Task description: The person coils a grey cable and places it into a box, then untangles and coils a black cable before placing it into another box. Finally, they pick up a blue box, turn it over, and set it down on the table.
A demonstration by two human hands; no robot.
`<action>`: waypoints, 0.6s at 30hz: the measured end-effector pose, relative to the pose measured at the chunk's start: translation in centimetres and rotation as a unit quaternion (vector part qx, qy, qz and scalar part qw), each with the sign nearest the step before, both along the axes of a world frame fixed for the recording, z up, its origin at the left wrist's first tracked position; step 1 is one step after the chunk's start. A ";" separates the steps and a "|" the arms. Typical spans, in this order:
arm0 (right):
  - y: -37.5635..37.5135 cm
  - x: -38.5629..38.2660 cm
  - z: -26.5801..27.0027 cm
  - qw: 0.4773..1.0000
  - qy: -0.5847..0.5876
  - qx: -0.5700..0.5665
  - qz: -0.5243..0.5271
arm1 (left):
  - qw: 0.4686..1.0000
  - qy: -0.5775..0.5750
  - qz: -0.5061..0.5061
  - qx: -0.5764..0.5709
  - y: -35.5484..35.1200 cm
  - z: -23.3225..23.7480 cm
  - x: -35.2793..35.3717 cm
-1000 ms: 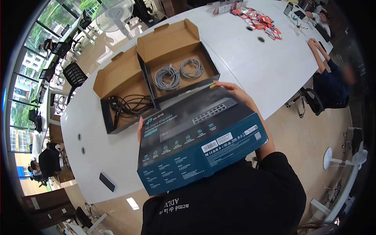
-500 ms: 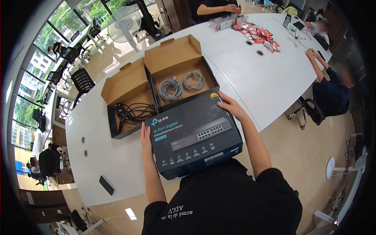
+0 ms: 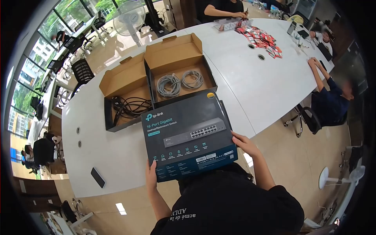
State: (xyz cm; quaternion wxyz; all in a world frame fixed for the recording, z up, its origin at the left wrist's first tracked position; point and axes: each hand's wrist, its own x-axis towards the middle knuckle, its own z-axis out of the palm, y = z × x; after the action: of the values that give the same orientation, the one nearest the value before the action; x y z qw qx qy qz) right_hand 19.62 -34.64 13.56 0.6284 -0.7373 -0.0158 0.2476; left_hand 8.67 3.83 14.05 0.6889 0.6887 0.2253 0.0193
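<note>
A dark tp-link switch box (image 3: 188, 135) is held close to my body at the table's near edge, its printed top and front faces showing. My left hand (image 3: 151, 172) grips its lower left side, and my right hand (image 3: 244, 144) grips its right side. Just beyond it stand two open cardboard boxes with lids folded back. The left open box (image 3: 117, 124) holds black cables (image 3: 131, 107); the right open box (image 3: 156, 92) holds two coils of grey cable (image 3: 169, 85).
On the white table (image 3: 235, 86) lie a phone (image 3: 98, 177) at the near left and a pile of red packets (image 3: 262, 39) at the far side. One person sits at the far edge, others at the right. A fan (image 3: 129, 18) stands behind.
The switch box has tilted, showing more of its front face. Both my hands have slid down its sides toward the near corners.
</note>
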 end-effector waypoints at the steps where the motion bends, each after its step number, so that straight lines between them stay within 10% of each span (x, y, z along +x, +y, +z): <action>1: 0.0 0.1 0.6 0.998 0.029 -0.046 0.009 | 0.999 0.027 0.003 0.022 -0.2 0.4 -0.1; 8: 0.8 -0.9 3.3 0.978 0.109 -0.178 0.013 | 0.975 0.223 -0.009 -0.018 -0.7 1.9 -1.3; 18: 1.7 -2.0 -0.6 0.987 0.051 -0.125 -0.083 | 0.988 0.120 0.088 -0.037 -2.1 -1.3 -1.9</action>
State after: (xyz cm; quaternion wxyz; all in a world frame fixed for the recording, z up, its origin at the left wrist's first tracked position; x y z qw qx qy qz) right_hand 17.59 -32.89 12.97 0.5494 -0.7953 0.1090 0.2321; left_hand 6.79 1.73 12.78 0.6779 0.6374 0.3662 -0.0112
